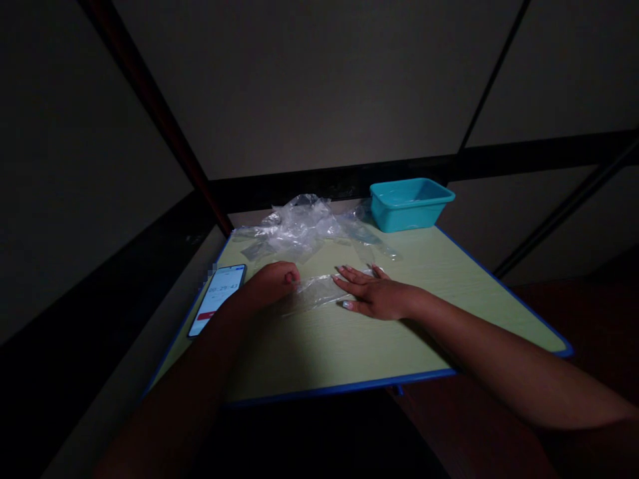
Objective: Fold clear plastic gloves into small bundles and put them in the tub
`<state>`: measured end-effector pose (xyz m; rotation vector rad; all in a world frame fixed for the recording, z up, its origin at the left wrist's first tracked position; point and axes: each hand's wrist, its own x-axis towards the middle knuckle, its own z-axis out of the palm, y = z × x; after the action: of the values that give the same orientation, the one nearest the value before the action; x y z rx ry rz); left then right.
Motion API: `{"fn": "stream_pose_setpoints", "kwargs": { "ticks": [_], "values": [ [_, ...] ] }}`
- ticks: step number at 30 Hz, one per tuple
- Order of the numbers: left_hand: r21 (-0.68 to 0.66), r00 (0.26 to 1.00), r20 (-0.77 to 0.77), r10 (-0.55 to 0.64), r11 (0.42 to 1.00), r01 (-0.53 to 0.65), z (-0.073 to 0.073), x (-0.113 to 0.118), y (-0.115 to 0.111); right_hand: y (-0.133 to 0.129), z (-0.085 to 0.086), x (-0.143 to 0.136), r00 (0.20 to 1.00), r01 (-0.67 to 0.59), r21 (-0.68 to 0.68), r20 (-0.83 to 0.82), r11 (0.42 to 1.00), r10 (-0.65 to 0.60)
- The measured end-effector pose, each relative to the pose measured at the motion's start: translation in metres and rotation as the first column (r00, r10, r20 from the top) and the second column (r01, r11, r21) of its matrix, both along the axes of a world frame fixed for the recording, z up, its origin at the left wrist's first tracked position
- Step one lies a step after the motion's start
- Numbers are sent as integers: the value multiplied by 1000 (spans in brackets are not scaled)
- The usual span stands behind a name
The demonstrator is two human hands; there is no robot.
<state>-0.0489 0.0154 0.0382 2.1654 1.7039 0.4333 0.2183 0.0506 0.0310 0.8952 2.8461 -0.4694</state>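
Observation:
A clear plastic bag [315,293] lies flat across the middle of the table, between my two hands. My left hand [275,281] is closed at the bag's left end, its fingers curled in and pinching the plastic. Spread out over the right part of the bag, my right hand [374,293] rests palm down with its fingers apart. Farther back, a loose heap of crumpled clear plastic bags [304,226] covers the left rear of the table.
The pale yellow-green table [319,359] has a blue edge. A phone [219,299] showing a running time display lies at the left, beside my left forearm. At the back right stands a turquoise plastic basin [409,216]. Wall panels [309,86] rise behind the table.

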Motion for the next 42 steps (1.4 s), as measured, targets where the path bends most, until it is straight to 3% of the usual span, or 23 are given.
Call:
{"fn": "stream_pose_setpoints", "kwargs": {
  "ticks": [5, 8, 13, 20, 29, 35, 42],
  "values": [
    [-43, 996, 16, -90, 995, 91, 4, 2, -5, -1, 2, -1, 1000, -2, 4, 27, 1000, 2],
    [-83, 997, 64, -46, 995, 51, 8, 5, -8, -1, 2, -1, 999, -10, 8, 31, 1000, 10],
    [-37, 999, 36, -7, 999, 9, 11, 7, -10, -1, 2, 0, 999, -14, 10, 40, 1000, 13],
    [-37, 980, -78, -185, 982, 183, 10, 9, -10, -1, 1, 0, 999, -4, 6, 47, 1000, 3],
    [-216, 990, -35, -134, 969, 123, 3, 6, -9, 0, 1, 1, 1000, 1, -20, 14, 1000, -1],
    [-158, 992, -27, -126, 980, 120, 0, 3, -8, 0, -1, 0, 1000, 9, -12, 12, 1000, -9],
    [-220, 988, -37, -150, 966, 138, 6, 6, -10, 1, -1, 2, 1000, 3, -27, -4, 1000, -3]
  ]
}}
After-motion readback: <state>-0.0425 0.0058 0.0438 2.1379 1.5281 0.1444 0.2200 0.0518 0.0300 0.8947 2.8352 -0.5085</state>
